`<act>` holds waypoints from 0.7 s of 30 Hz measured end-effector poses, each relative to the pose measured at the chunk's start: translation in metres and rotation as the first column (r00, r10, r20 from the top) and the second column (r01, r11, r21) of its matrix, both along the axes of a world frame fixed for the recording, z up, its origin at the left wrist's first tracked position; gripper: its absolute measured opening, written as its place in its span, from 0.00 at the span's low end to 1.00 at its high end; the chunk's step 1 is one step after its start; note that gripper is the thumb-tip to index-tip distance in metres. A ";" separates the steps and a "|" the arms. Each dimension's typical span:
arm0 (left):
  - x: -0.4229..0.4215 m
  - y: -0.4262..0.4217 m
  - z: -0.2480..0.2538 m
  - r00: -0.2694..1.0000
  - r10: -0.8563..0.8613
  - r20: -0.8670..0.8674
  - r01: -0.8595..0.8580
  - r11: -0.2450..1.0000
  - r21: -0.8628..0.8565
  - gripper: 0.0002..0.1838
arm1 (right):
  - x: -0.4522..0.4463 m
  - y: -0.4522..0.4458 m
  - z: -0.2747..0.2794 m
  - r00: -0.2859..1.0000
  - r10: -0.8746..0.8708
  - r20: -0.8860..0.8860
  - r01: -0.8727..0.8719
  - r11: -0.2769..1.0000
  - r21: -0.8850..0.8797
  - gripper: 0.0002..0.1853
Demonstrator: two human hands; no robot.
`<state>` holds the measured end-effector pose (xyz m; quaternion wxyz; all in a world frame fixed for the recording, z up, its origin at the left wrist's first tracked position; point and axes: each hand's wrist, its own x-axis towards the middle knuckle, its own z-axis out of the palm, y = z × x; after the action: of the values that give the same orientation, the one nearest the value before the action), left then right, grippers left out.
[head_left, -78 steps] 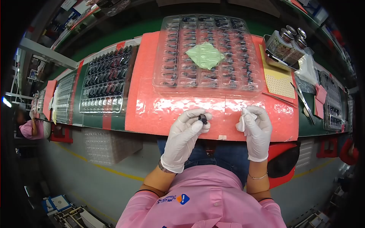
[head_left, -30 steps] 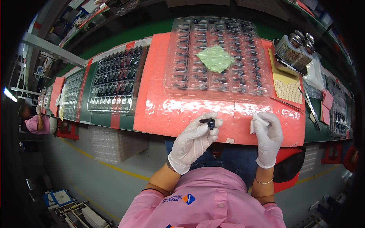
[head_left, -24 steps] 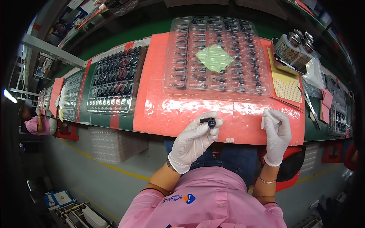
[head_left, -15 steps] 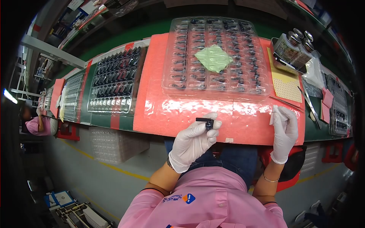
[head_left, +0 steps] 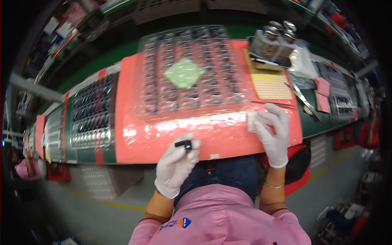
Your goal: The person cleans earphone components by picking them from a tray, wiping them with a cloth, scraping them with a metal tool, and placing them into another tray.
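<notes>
My left hand, in a white glove, pinches a small black L-shaped part between thumb and fingers, above the front edge of the red mat. The part's exact kind cannot be made out. My right hand, gloved too, is closed on a small folded white wipe over the mat's right side. Beyond both hands lies a clear plastic tray with rows of small dark parts. A pale green sheet rests on top of that tray.
Tweezers lie near a yellow card. Metal-capped bottles stand in a holder at the back right. Scissors and pink pads are further right. Another tray of dark parts sits on the left.
The view has swung, so the bench appears shifted left. My right hand's fingers have tilted left, and the wipe now sticks out to their left. My left hand still holds the black part.
</notes>
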<state>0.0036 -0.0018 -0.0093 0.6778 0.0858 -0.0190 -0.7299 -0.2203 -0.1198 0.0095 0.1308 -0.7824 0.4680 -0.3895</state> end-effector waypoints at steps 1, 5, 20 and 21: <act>-0.001 -0.001 0.002 0.999 -0.038 -0.019 0.037 0.999 -0.017 0.21 | -0.002 -0.002 0.002 0.999 0.008 0.035 -0.008 1.000 0.016 0.09; -0.007 -0.006 0.010 0.878 0.111 0.466 -0.110 0.993 -0.029 0.20 | -0.021 -0.028 0.003 0.991 -0.054 0.123 0.059 0.998 -0.034 0.09; -0.015 -0.021 0.009 0.272 0.271 0.923 -0.317 0.931 -0.180 0.18 | -0.032 -0.058 0.008 0.999 0.034 0.023 -0.034 0.999 0.004 0.10; -0.014 -0.023 0.007 0.262 0.277 0.924 -0.309 0.931 -0.192 0.18 | -0.030 -0.059 0.012 0.997 0.062 0.052 -0.063 0.998 0.002 0.10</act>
<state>-0.0105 -0.0245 -0.0023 0.6611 0.5034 -0.3814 -0.4052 -0.2502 -0.1785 0.0211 0.1566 -0.7861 0.4405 -0.4044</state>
